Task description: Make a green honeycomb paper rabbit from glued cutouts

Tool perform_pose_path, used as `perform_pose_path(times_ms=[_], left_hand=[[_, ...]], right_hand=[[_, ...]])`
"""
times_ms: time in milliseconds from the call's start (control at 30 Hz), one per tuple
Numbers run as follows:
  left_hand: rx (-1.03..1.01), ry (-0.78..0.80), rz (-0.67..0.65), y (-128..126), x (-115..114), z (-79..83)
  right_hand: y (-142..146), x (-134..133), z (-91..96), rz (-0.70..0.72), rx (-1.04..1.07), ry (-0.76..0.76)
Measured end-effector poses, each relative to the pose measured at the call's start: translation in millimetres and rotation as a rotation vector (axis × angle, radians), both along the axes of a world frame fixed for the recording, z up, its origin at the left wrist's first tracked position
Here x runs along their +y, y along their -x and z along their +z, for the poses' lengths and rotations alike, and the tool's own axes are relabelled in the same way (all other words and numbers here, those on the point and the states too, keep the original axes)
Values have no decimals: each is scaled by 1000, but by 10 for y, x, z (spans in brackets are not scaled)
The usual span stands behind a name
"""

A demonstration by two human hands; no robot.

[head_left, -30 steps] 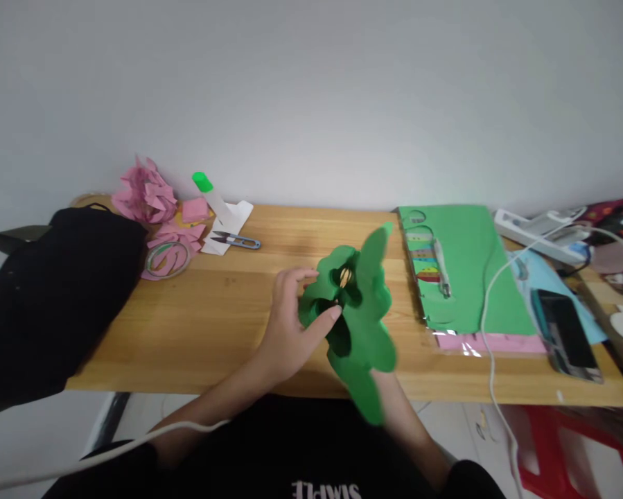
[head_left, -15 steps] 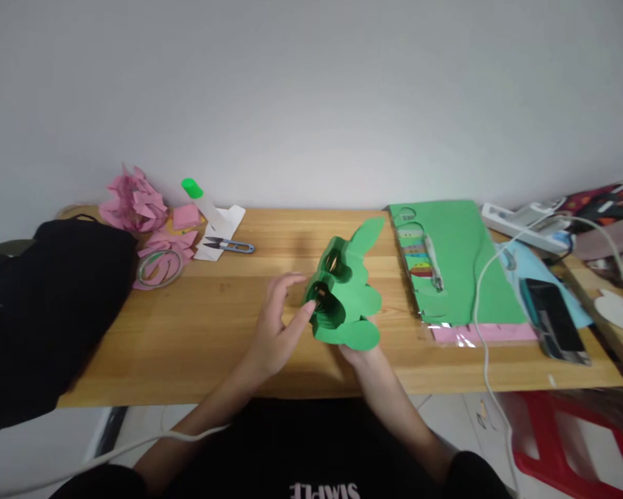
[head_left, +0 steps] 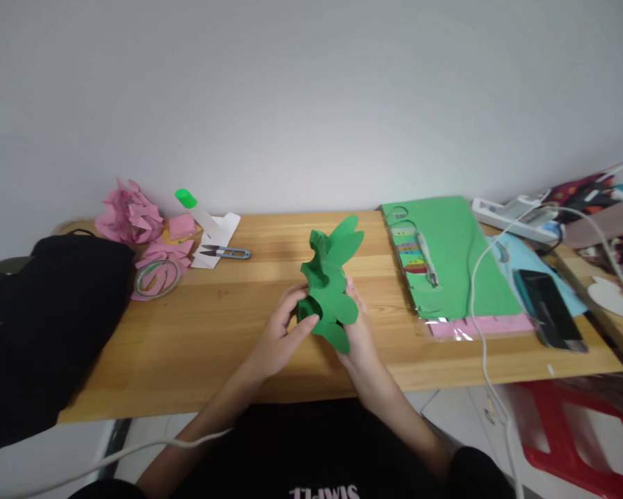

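Clock is centring on the green paper cutout [head_left: 337, 294], which both hands are holding over the mid surface [head_left: 228, 367]. Cutting and bending are looking done: rounded lobes are fanning out, two long flaps are pointing to 1, the body is curling around dark openings. What's left isn't showing. Left hand [head_left: 285, 333] is pinching the edge at 8, thumb lying by the near opening; right hand [head_left: 362, 329] is backing the piece at 4–5, most fingers hiding, can't tell if pinching. Scissors [head_left: 225, 252] and glue stick [head_left: 202, 216] are sitting apart at 9–10, neither being used; pink scraps [head_left: 129, 213] are piling past them. Edges: near edge is running across 6, just beyond the hands; wall [head_left: 311, 125] is closing off 12. Bare wood is stretching from 7 to 9 until the black bag [head_left: 82, 312]; a narrower strip is lying at 3 before the green sheets [head_left: 451, 256], cable [head_left: 472, 291] draping over them, phone [head_left: 553, 308] resting beyond.
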State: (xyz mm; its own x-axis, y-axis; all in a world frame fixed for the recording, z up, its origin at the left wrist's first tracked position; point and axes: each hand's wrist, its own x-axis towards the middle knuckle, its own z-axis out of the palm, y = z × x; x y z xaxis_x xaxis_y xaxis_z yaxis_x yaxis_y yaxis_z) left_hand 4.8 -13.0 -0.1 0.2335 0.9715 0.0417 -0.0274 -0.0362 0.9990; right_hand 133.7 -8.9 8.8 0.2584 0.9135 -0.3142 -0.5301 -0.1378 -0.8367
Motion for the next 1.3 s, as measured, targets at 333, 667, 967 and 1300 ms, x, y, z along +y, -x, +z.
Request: perform_pose_path(times_ms=[333, 667, 967, 1300], left_hand=[[-398, 433, 174, -66, 31, 26], [-550, 545, 51, -62, 82, 207], [-594, 521, 33, -42, 99, 205], [-541, 520, 42, -36, 91, 205]], right_hand=[[44, -120, 196, 99, -289, -134], [1, -171, 287, 75, -561, -413], [-6, -212, 267, 107, -485, -402], [-17, -218, 298, 73, -476, -395]])
